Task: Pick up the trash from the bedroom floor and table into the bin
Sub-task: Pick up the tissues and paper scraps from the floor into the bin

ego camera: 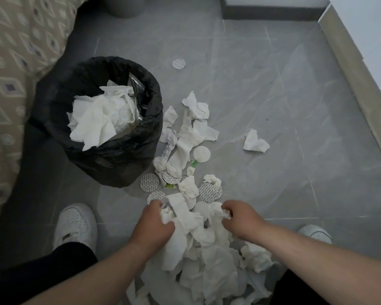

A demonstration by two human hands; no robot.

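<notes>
we look down on a grey tiled floor (pixel 273 84) strewn with white paper trash. low in the view, both hands are buried in the nearest pile of crumpled tissues (pixel 198 234). the left hand (pixel 153 223) has its fingers curled round a wad at the pile's left edge, and the right hand (pixel 240 219) has its fingers closed on another wad at the right edge, so each holds tissue and neither is spread wide. the pile runs on below the hands toward the bottom of the view, between the two forearms. the bin (pixel 110 155), lined with a black bag, stands upright to the upper left of the hands, just beside a patterned bed cover (pixel 13 62). it already holds a heap of white tissues (pixel 101 115) and a bit of clear wrapper (pixel 136 86) against its far wall. a trail of more tissues (pixel 185 133) leads from the hands up along the bin's right side. mixed into it we see round printed foil seals, one (pixel 149 182) touching the bin's base, a plain white disc (pixel 201 154) and a small green scrap (pixel 194 164). one lone tissue (pixel 255 142) lies well apart to the right, and a single foil seal (pixel 178 63) lies apart beyond the bin. a white shoe (pixel 76 223) stands left of the left hand, and another (pixel 315 233) shows behind the right forearm.
</notes>
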